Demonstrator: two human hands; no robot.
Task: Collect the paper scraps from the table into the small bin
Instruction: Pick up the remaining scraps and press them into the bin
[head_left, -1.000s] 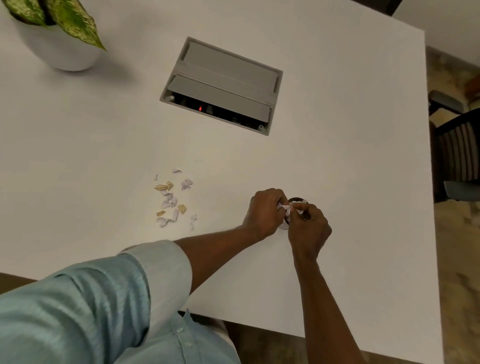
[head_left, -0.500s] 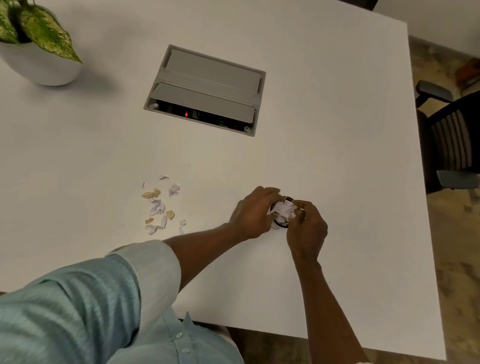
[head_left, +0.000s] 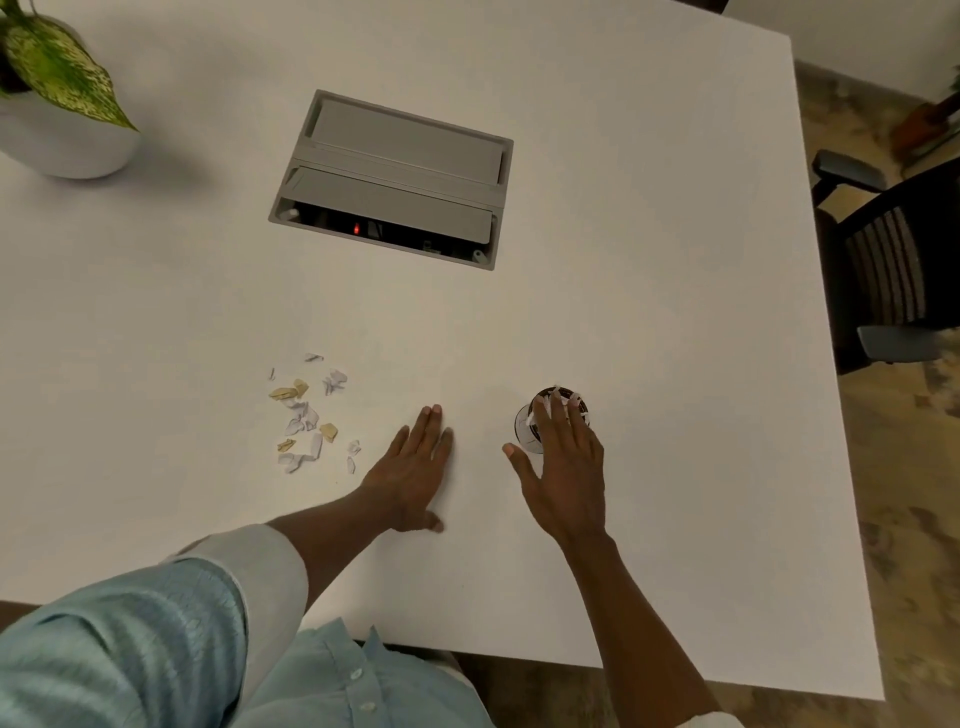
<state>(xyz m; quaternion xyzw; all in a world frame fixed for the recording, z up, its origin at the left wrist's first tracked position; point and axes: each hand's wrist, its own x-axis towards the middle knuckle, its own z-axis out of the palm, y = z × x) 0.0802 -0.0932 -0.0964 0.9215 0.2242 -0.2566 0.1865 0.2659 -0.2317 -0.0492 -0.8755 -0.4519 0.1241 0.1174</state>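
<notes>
A small round bin (head_left: 525, 430) with a dark rim stands on the white table (head_left: 649, 312), with white paper sticking out of its top. My right hand (head_left: 563, 470) hovers flat over the bin's near side, fingers spread, holding nothing. To the left of the bin, my left hand (head_left: 418, 467) lies flat on the table, fingers together and pointing away. A loose cluster of several white and tan paper scraps (head_left: 309, 415) lies on the table just left of my left hand, not touching it.
A grey cable box (head_left: 395, 176) is set into the table at the back. A white pot with a green plant (head_left: 57, 104) stands far left. A dark chair (head_left: 893, 260) is beside the table's right edge.
Both hands were pressed together over the bin, pushing white paper into it. Now they have parted and opened: the left moved left onto the table, the right stays over the bin.
</notes>
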